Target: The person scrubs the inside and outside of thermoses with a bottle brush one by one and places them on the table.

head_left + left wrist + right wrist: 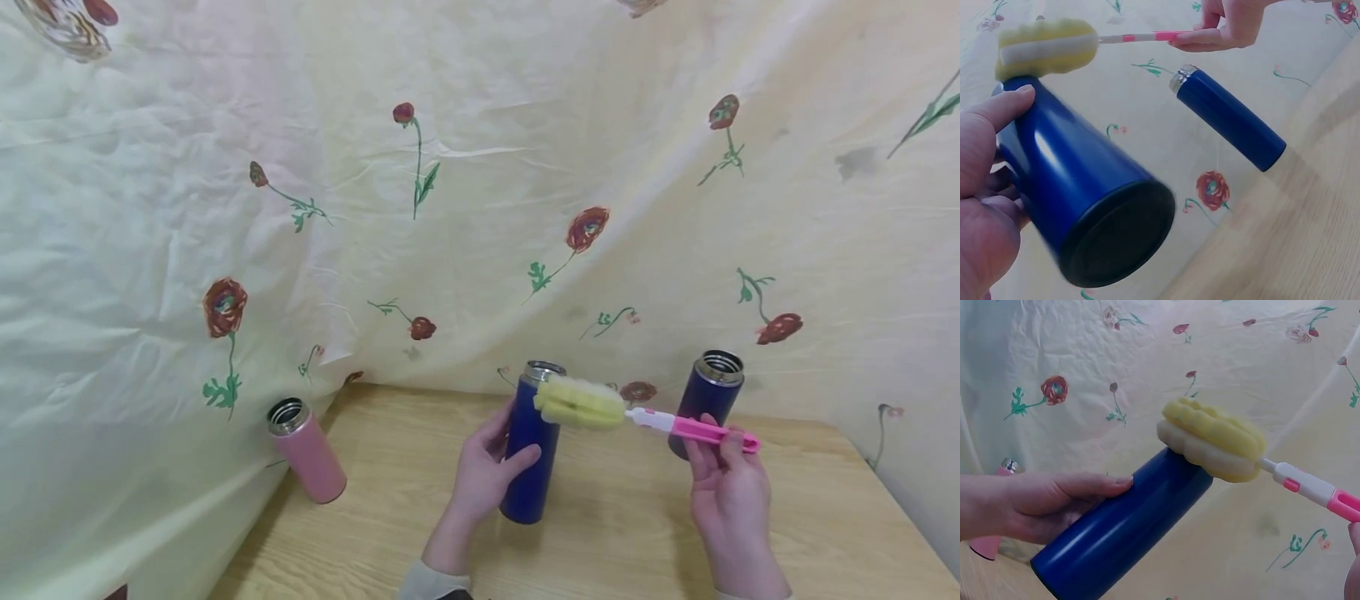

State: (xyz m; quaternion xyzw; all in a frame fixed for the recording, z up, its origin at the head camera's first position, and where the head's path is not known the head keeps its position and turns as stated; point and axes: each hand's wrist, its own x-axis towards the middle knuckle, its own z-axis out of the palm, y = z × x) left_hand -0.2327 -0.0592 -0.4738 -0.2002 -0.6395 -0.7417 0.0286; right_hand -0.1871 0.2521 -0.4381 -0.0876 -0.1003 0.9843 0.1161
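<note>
Left hand (483,473): fingers curled round blue bottle (531,493). Right hand (731,496): fingers pinch sponge brush (651,419). Sponge head (581,404) outside mouth; inside work apparently not begun. From there, pink bottle (313,462) at nine o'clock, second blue bottle (711,398) at three, untouched.

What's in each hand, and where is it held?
Left hand: a blue bottle, round its body. Right hand: the brush, by its pink handle.
</note>
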